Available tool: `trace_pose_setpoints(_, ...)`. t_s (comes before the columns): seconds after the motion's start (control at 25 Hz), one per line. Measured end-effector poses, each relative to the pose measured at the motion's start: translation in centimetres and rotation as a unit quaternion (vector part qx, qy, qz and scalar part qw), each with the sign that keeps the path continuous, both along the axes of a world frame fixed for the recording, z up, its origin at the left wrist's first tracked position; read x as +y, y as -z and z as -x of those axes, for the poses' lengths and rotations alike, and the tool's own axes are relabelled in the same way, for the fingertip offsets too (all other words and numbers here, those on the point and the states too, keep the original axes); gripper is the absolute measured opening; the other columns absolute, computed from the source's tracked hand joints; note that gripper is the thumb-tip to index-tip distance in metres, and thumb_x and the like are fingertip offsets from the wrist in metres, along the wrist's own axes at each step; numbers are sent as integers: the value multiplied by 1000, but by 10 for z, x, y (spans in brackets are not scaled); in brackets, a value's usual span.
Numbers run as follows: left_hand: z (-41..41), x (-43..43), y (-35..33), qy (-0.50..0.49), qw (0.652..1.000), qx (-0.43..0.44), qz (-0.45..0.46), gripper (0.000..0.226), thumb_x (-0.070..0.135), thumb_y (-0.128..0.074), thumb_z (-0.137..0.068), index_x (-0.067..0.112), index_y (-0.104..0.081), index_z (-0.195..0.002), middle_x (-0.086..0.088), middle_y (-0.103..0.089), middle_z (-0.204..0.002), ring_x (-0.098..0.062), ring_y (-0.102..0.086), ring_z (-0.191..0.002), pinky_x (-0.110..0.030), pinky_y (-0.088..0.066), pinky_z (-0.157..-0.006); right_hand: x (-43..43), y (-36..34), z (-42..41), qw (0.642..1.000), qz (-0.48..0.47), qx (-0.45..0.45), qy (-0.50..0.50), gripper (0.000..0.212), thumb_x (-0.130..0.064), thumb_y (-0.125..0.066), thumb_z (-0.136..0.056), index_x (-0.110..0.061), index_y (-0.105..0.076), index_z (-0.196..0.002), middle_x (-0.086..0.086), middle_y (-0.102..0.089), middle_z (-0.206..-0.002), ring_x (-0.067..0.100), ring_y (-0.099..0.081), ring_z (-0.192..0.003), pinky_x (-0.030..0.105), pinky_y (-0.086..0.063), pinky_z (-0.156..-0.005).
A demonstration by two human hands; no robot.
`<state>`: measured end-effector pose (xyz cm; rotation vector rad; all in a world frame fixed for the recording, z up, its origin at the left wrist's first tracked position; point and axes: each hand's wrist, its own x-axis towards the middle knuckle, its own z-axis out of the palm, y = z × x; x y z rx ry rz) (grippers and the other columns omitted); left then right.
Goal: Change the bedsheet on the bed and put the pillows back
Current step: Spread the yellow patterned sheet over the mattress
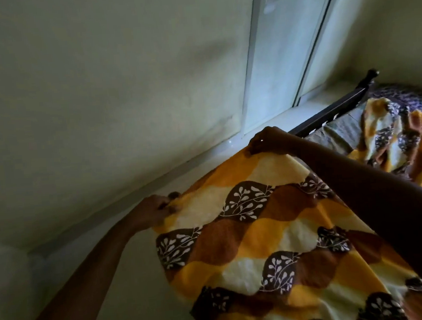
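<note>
Both hands are up and gripping the top edge of the bedsheet (262, 232), which has yellow, orange and brown waves with dark leaf patches. The left hand (155, 209) has its fingers curled tight, pinching a bunched corner of the sheet; the thumb tip and a fold of cloth poke out just above the knuckles. The right hand (267, 142) has its fingers bent down over the edge, nipping the cloth at the fingertips. The sheet edge runs fairly taut between the two sets of fingers. The rest hangs below and toward the person, filling the lower right under the right forearm.

Beyond the right-hand fingers is the dark bed frame (333, 112) rail with a knobbed post end. Just past it is the bare grey mattress (340, 133). More fabric in the same pattern lies crumpled on the mattress, well off to the right of the right hand. A purple patterned cloth (408, 96) sits behind that heap, partly hidden. Past the left-hand fingers is the pale floor (128, 282). A greenish wall (97, 93) rises above both hands, with a light door panel (284, 51) above the right hand.
</note>
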<state>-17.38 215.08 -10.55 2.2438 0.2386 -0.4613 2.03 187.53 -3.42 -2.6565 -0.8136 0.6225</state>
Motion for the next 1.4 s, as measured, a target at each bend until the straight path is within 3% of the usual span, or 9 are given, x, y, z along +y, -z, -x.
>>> trace_pose_setpoints(0.12,25,6,-10,-96,987,-63,111,13,39,-54,-91,29,-61,-88,-4,-64,-96,-7,-61,-79,-21,-49,-70,28,10,30,998,-35,-6,-59,45,-31,-66,-84,-16,-56,-126,8,-54,-131,21,-51,-119,22,-36,-90)
trace_pose_setpoints(0.24,26,4,-21,-67,987,-143,23,32,50,-48,-81,25,-62,-95,2,-62,-101,-11,-57,-94,-19,-43,-75,91,20,82,980,-97,53,-164,71,-33,-73,-78,-21,-40,-139,2,-49,-138,15,-45,-123,27,-34,-100)
trace_pose_setpoints(0.4,42,25,-21,-18,997,-79,-12,47,62,-52,-70,20,-64,-87,3,-63,-85,-3,-57,-74,-16,-42,-63,142,32,103,968,-42,45,-244,34,-31,-58,-91,-2,-66,-106,11,-63,-92,20,-57,-84,26,-40,-76)
trace_pose_setpoints(0.56,82,72,37,-30,993,104,-35,46,60,-69,-66,18,-52,-62,1,-54,-64,-9,-49,-56,-20,-33,-51,161,50,98,976,-40,34,-211,31,-31,-61,-89,-7,-68,-107,9,-68,-104,14,-60,-88,21,-40,-76)
trace_pose_setpoints(0.68,108,104,73,-171,979,73,80,21,33,-72,-78,14,-67,-83,-6,-67,-81,-11,-62,-65,-19,-44,-54,180,64,96,982,-18,14,-188,32,-31,-64,-86,-10,-68,-109,8,-68,-107,17,-61,-95,22,-39,-80)
trace_pose_setpoints(0.8,130,134,97,-293,949,34,110,25,19,-70,-82,4,-68,-102,-9,-67,-87,-12,-60,-70,-15,-45,-53,205,86,100,984,15,19,-178,32,-33,-62,-87,-11,-66,-111,7,-67,-109,19,-60,-101,24,-39,-82)
trace_pose_setpoints(1.0,142,178,137,-283,950,119,63,33,25,-69,-83,4,-68,-108,-16,-67,-94,-22,-60,-84,-29,-42,-69,249,133,124,985,70,-31,-153,31,-36,-54,-92,-17,-64,-113,5,-61,-115,19,-55,-105,27,-39,-75)
trace_pose_setpoints(1.16,123,205,137,-236,963,123,39,35,24,-62,-88,9,-61,-119,-10,-63,-119,-25,-58,-110,-30,-44,-90,263,154,148,998,-15,7,-61,25,-26,-57,-90,-20,-63,-114,5,-55,-123,21,-53,-113,34,-41,-94)
trace_pose_setpoints(1.4,26,227,99,-148,987,13,62,19,24,-56,-92,18,-66,-107,-6,-67,-111,-19,-59,-108,-23,-38,-80,208,154,181,963,-168,63,199,20,-14,-58,-90,-15,-66,-108,-4,-56,-107,10,-59,-85,12,-46,-62)
